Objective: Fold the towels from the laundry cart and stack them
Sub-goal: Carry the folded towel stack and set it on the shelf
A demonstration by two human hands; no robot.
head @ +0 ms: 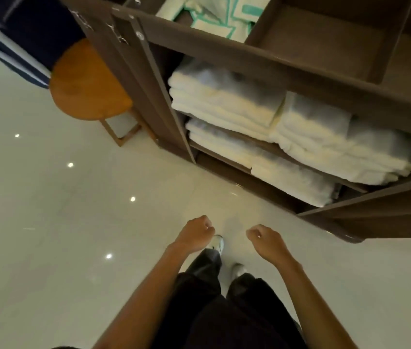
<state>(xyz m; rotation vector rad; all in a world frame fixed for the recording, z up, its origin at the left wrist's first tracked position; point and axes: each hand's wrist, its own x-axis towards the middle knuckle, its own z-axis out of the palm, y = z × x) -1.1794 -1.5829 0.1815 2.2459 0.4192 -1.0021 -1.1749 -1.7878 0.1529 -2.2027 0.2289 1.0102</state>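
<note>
The brown laundry cart (262, 59) stands ahead and to the right, its shelves facing me. Folded white towels (224, 102) lie in stacks on its upper shelf, and more white towels (287, 172) fill the shelf below. A white and teal cloth (219, 16) sits in the top compartment. My left hand (194, 233) and my right hand (264, 240) hang over the floor in front of the cart, fingers loosely curled, holding nothing and touching nothing.
A round wooden stool (86, 81) stands left of the cart, with dark fabric (30, 26) beside it at the top left. Glossy pale floor tiles (61, 222) spread around. My dark trousers and light shoes (218, 244) show below my hands.
</note>
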